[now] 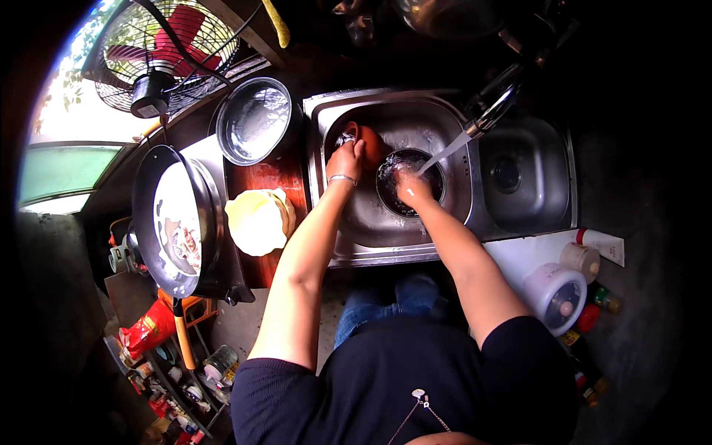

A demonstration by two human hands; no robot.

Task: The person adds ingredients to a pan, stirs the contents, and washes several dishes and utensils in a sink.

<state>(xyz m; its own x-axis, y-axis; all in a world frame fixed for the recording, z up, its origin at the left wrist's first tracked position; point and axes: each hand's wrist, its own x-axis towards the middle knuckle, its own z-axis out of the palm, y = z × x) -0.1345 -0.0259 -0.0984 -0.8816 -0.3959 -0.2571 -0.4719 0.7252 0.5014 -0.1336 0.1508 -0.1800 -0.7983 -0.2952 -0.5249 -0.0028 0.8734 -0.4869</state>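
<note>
My left hand [345, 162], with a bracelet at the wrist, grips the rim of a reddish-brown bowl [374, 147], tilted in the left part of a stainless steel sink basin [361, 229]. Something shiny shows at the bowl's mouth, too blurred to name. My right hand [411, 188] reaches down into a dark round bowl [433, 193] on the basin floor. Its fingers are partly hidden, and whether they hold anything is unclear. From the chrome faucet [495, 114] a stream of water [445, 153] runs into the dark bowl beside that hand.
A smaller basin [534, 194] adjoins on the right. On the left are a metal pot [256, 119], a pale scalloped-edge bowl [257, 221] and a wok [203, 222] with food remnants. A fan [161, 61] stands behind them. Containers, including a white round one [553, 297], stand right.
</note>
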